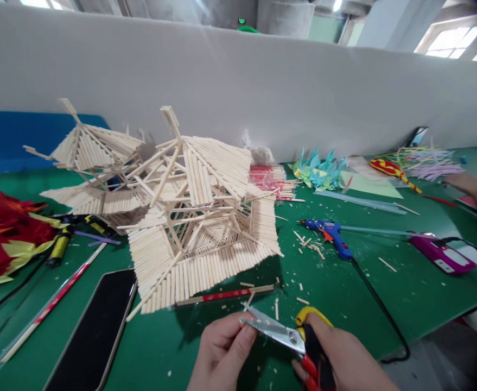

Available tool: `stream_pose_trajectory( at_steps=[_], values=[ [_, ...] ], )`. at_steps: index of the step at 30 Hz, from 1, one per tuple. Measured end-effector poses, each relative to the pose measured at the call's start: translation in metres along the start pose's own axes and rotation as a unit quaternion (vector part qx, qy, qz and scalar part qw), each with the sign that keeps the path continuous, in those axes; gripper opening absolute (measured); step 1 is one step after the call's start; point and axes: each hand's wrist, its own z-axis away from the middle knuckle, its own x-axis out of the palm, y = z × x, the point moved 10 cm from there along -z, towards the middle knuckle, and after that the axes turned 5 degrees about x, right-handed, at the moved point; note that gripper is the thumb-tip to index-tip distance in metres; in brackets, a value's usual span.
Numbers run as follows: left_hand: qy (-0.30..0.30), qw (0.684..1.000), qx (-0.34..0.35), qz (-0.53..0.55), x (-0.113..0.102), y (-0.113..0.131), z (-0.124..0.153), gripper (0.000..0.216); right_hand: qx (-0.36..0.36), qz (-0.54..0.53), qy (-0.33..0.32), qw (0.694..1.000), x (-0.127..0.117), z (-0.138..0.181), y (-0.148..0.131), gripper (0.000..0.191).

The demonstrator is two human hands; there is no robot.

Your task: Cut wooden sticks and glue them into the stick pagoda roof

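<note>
My right hand (344, 353) grips scissors (281, 331) with yellow, red and black handles. Their silver blades are slightly apart and point left, the tips at the fingers of my left hand (226, 347). That hand is closed in a pinch on a thin wooden stick (249, 302), mostly hidden by the fingers and blades. Just beyond my hands stands a pavilion-like model (205, 260) made of many pale wooden sticks, with a peaked roof. A stick bundle in a red-and-clear wrapper (226, 295) lies along its front edge.
A blue glue gun (331, 233) lies right, its cord running down past a purple power strip (445, 252). A black phone (94, 331) and red paper work (10, 233) are left. A second stick model (95, 149) stands behind. Another person's hand (472, 187) reaches in at right.
</note>
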Motion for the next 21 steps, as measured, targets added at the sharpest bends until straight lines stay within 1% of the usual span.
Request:
stream_pose_trajectory(
  at_steps=[2, 4, 5, 7, 8, 10, 12, 14, 16, 18, 20, 21],
  values=[
    [0.004, 1.000, 0.001, -0.013, 0.002, 0.001, 0.002, 0.020, -0.007, 0.000, -0.017, 1.000, 0.007, -0.002, 0.002, 0.025],
    [0.004, 1.000, -0.001, -0.008, 0.004, 0.000, 0.002, 0.022, -0.011, 0.000, -0.002, 1.000, 0.006, -0.002, 0.003, 0.023],
    [0.005, 1.000, -0.010, 0.007, 0.005, -0.002, 0.002, 0.022, -0.012, -0.003, 0.016, 1.000, 0.002, -0.002, 0.003, 0.022],
    [-0.002, 0.997, -0.040, 0.064, 0.008, -0.009, 0.001, 0.023, -0.015, -0.028, 0.050, 0.998, -0.009, 0.001, 0.000, 0.021],
    [-0.015, 0.994, -0.055, 0.098, 0.012, -0.013, 0.001, 0.024, -0.018, -0.043, 0.060, 0.997, -0.014, 0.002, -0.002, 0.022],
    [-0.048, 0.984, -0.072, 0.156, 0.020, -0.018, -0.001, 0.025, -0.022, -0.060, 0.066, 0.996, -0.021, 0.005, -0.004, 0.026],
    [-0.071, 0.976, -0.073, 0.193, 0.024, -0.019, -0.003, 0.026, -0.015, -0.054, 0.063, 0.996, -0.025, 0.007, -0.003, 0.029],
    [-0.081, 0.970, -0.069, 0.219, 0.026, -0.021, -0.004, 0.025, -0.001, -0.045, 0.062, 0.997, -0.027, 0.008, 0.005, 0.032],
    [-0.094, 0.963, -0.069, 0.244, 0.028, -0.022, -0.004, 0.024, 0.018, -0.043, 0.078, 0.996, -0.033, 0.007, 0.017, 0.032],
    [-0.098, 0.956, -0.082, 0.264, 0.029, -0.024, -0.002, 0.022, 0.038, -0.020, 0.117, 0.992, -0.044, 0.006, 0.033, 0.026],
    [-0.093, 0.951, -0.108, 0.274, 0.031, -0.028, 0.000, 0.020, 0.049, 0.035, 0.169, 0.984, -0.057, 0.005, 0.047, 0.021],
    [-0.092, 0.949, -0.120, 0.276, 0.033, -0.029, 0.002, 0.020, 0.045, 0.061, 0.192, 0.978, -0.063, 0.003, 0.051, 0.022]
  ],
)
